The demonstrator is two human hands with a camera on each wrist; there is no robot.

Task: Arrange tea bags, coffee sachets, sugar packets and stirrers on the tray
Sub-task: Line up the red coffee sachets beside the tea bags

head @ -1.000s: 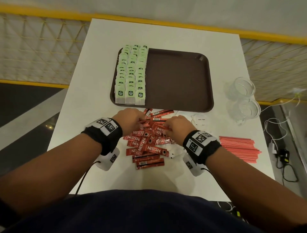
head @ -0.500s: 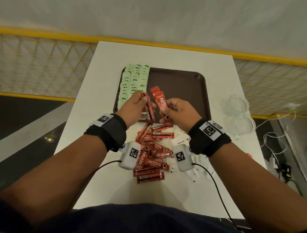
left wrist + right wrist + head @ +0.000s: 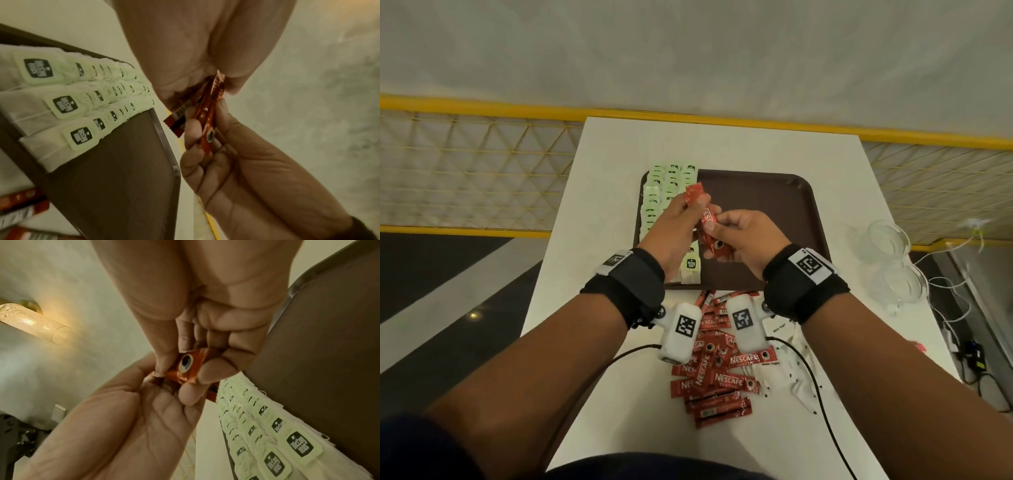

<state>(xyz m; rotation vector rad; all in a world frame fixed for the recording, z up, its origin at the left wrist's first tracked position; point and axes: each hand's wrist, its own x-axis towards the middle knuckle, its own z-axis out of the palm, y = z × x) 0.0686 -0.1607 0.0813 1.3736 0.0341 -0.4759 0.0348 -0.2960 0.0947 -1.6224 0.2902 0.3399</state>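
Both hands hover over the brown tray [image 3: 767, 205] and hold one small bundle of red coffee sachets [image 3: 707, 224] between them. My left hand [image 3: 693, 205] pinches the bundle's far end, and my right hand [image 3: 717, 240] grips its near end. In the left wrist view the sachets [image 3: 207, 113] run from my left hand [image 3: 213, 87] down into the other hand's curled fingers [image 3: 193, 129]. In the right wrist view my right hand [image 3: 185, 368] pinches a sachet [image 3: 187, 365]. Green-tagged tea bags [image 3: 671, 192] fill the tray's left side in rows.
More red sachets [image 3: 715, 373] lie heaped on the white table [image 3: 602, 192] in front of the tray. White sugar packets [image 3: 791, 363] sit to their right. Two clear glass cups [image 3: 890, 240] stand at the table's right edge. A yellow mesh rail [image 3: 465, 171] borders the table.
Both hands rose from the sachet heap with sachets and moved over the tray. They have since come together, so the sachets form one bundle.
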